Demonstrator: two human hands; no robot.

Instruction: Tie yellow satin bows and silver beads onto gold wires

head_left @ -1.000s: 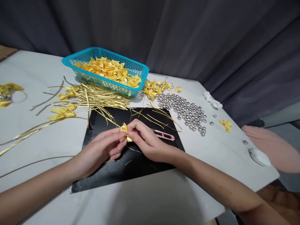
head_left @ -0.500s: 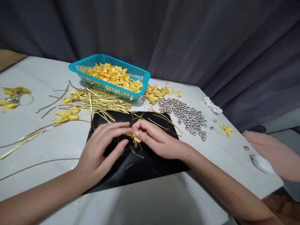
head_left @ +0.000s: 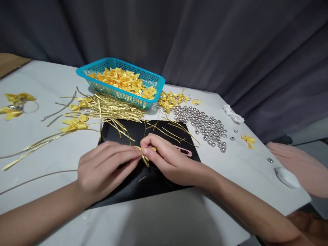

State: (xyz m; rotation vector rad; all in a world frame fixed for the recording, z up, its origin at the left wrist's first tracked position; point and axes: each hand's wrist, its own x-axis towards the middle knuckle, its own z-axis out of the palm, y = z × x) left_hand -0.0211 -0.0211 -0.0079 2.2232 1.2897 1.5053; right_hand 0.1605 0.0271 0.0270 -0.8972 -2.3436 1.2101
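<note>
Both my hands meet over a black mat (head_left: 120,193) on the white table. Between thumb and fingers, my right hand (head_left: 166,155) pinches a yellow ribbon bow (head_left: 146,159) with gold ties hanging below it. My left hand (head_left: 110,165) is closed at the bow's left side, its fingertips pressed against it. The fingers hide most of the bow. A pink hair clip (head_left: 185,150) lies on the mat, partly covered by my right hand.
A blue basket (head_left: 81,70) full of yellow bows stands at the back. Gold twist ties (head_left: 115,107) lie before it, with silver beads (head_left: 201,123) to the right. Finished-looking bows (head_left: 170,100) are piled beside the basket. A white computer mouse (head_left: 287,177) sits near the right edge.
My left hand has gone from open and apart to closed on the bow. My right hand has shifted slightly left and down, uncovering the pink clip.
</note>
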